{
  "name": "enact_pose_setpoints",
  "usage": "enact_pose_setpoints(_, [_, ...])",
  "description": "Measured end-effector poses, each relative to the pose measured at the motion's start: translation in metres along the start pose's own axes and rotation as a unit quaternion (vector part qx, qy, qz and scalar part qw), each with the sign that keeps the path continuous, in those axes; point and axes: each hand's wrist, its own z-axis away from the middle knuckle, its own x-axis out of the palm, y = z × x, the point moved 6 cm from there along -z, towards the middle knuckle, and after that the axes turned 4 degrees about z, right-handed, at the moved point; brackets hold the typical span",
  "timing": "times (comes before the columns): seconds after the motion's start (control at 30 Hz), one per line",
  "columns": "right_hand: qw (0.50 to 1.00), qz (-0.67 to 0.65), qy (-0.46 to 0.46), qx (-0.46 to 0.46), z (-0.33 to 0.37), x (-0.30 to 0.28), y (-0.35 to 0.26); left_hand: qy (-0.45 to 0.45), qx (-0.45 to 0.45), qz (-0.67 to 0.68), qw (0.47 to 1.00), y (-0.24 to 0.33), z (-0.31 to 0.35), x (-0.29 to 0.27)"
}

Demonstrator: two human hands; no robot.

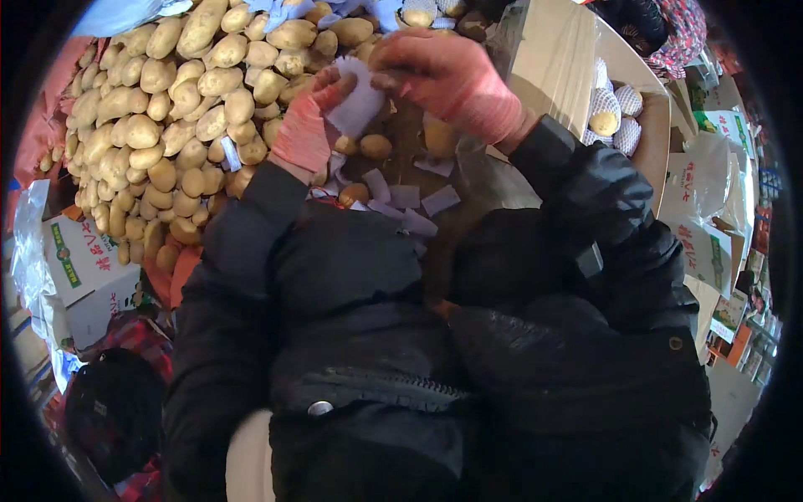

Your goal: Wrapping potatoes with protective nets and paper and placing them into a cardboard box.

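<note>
Both of my hands wear coral-pink gloves and are raised in front of the potato heap. My left hand (308, 121) grips a pale purple foam net sleeve (357, 102) by its left side, thumb and fingers closed on it. My right hand (456, 84) is at the sleeve's right edge, with its fingers bent and pinched together there; its fingertips are partly hidden. Whether anything is inside the sleeve I cannot tell. Just below the hands lies a loose potato (375, 147). Several flat purple sleeves (405, 197) are scattered on the floor near my knees.
A big heap of bare potatoes (180, 105) rises at the left. To the right, an open cardboard box (657, 100) holds net-wrapped potatoes (604, 111). White printed cartons (84, 259) stand at both sides. One person (113, 410) is at lower left, another (679, 33) at upper right.
</note>
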Motion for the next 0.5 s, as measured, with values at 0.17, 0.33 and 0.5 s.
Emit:
enact_pose_setpoints(0.17, [0.982, 0.100, -0.102, 0.120, 0.012, 0.022, 0.034, -0.035, 0.005, -0.081, 0.996, -0.004, -0.051, -0.042])
enact_pose_setpoints(0.33, [0.979, 0.169, -0.022, 0.111, 0.006, 0.012, 0.060, -0.027, -0.009, -0.016, 0.999, -0.056, -0.065, -0.068])
enact_pose_setpoints(0.5, [0.981, 0.182, -0.056, 0.035, 0.006, 0.031, 0.075, -0.011, -0.062, 0.069, 0.996, -0.063, -0.058, -0.042])
